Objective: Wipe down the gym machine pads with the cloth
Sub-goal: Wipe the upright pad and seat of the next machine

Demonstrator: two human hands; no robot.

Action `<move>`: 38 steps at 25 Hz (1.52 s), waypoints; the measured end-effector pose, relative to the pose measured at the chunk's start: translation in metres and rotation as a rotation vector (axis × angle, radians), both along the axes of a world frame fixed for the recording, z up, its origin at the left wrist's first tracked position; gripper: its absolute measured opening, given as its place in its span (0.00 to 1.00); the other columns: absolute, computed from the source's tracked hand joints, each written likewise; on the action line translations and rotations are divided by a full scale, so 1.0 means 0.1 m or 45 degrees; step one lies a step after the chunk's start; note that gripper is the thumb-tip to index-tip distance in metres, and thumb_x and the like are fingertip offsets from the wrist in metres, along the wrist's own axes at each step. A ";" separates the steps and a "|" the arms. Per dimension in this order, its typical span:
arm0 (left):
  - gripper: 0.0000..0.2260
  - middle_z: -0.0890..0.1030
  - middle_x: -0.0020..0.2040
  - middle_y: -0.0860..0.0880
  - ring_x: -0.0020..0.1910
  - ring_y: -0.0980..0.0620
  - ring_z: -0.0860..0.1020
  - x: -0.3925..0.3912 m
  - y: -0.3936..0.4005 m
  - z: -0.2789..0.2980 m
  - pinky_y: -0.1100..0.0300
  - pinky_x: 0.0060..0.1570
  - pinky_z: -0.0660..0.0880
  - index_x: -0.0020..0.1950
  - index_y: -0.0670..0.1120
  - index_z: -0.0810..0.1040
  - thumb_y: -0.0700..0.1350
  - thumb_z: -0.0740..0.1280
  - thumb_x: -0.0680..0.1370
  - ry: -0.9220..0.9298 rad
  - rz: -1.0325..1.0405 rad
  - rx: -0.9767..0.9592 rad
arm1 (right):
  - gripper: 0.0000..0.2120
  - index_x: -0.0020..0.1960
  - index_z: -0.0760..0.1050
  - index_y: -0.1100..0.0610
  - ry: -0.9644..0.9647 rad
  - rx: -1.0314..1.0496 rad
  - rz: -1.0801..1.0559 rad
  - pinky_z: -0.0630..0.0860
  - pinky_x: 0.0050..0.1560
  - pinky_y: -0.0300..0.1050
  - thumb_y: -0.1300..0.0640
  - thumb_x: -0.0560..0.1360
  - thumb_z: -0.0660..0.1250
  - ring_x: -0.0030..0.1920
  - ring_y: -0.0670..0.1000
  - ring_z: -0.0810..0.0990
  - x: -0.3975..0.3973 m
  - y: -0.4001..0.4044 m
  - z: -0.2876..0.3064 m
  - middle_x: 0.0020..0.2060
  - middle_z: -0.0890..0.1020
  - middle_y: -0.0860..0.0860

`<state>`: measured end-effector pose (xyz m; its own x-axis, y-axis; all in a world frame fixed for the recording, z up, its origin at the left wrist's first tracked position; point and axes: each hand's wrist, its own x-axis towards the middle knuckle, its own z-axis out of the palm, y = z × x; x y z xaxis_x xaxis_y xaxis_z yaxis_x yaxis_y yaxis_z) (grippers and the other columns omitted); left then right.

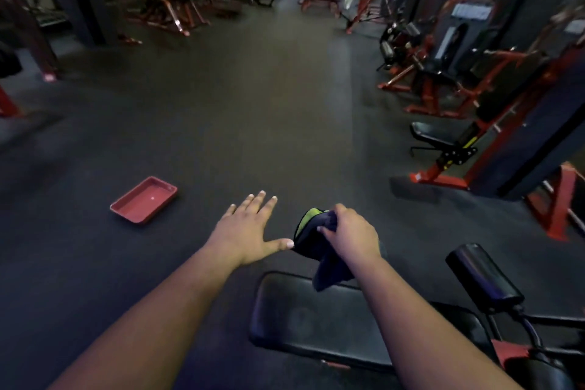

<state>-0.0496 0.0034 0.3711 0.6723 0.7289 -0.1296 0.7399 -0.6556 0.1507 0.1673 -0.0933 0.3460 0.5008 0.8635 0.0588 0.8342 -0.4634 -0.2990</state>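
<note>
A dark blue cloth (319, 250) with a yellow-green edge hangs bunched from my right hand (351, 233), which grips its top. Its lower end dangles just over the far edge of a black seat pad (304, 320) right below me. My left hand (250, 228) is held out flat beside the cloth, fingers spread and straight, with the thumb tip touching the cloth's left side. A black roller pad (481, 272) sits to the right of the seat on the same machine.
A red plastic tray (144, 201) lies on the dark rubber floor to the left. Red-framed machines with black seats (437, 136) line the right side, and more red equipment (177, 0) stands at the back left. An open floor aisle runs ahead.
</note>
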 end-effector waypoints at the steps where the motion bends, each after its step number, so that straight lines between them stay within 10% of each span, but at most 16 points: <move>1: 0.53 0.44 0.84 0.50 0.83 0.49 0.47 -0.12 0.21 0.12 0.45 0.80 0.51 0.83 0.54 0.43 0.82 0.47 0.65 -0.012 -0.016 0.028 | 0.16 0.56 0.72 0.50 -0.018 0.023 -0.021 0.77 0.49 0.52 0.42 0.75 0.69 0.54 0.57 0.81 -0.14 0.18 0.11 0.53 0.81 0.50; 15: 0.50 0.44 0.84 0.52 0.83 0.51 0.46 0.16 2.79 0.94 0.46 0.80 0.51 0.83 0.56 0.42 0.81 0.50 0.69 -0.112 -0.234 0.156 | 0.15 0.54 0.72 0.49 -0.211 0.129 -0.212 0.77 0.48 0.52 0.42 0.74 0.70 0.54 0.57 0.81 -0.04 2.53 1.05 0.51 0.81 0.49; 38: 0.50 0.44 0.84 0.51 0.83 0.50 0.45 4.25 7.05 1.13 0.46 0.80 0.50 0.83 0.56 0.41 0.81 0.50 0.69 -0.172 -0.964 0.099 | 0.11 0.52 0.71 0.46 -0.264 0.087 -0.914 0.75 0.49 0.52 0.44 0.75 0.69 0.56 0.56 0.80 2.94 5.89 1.43 0.53 0.80 0.49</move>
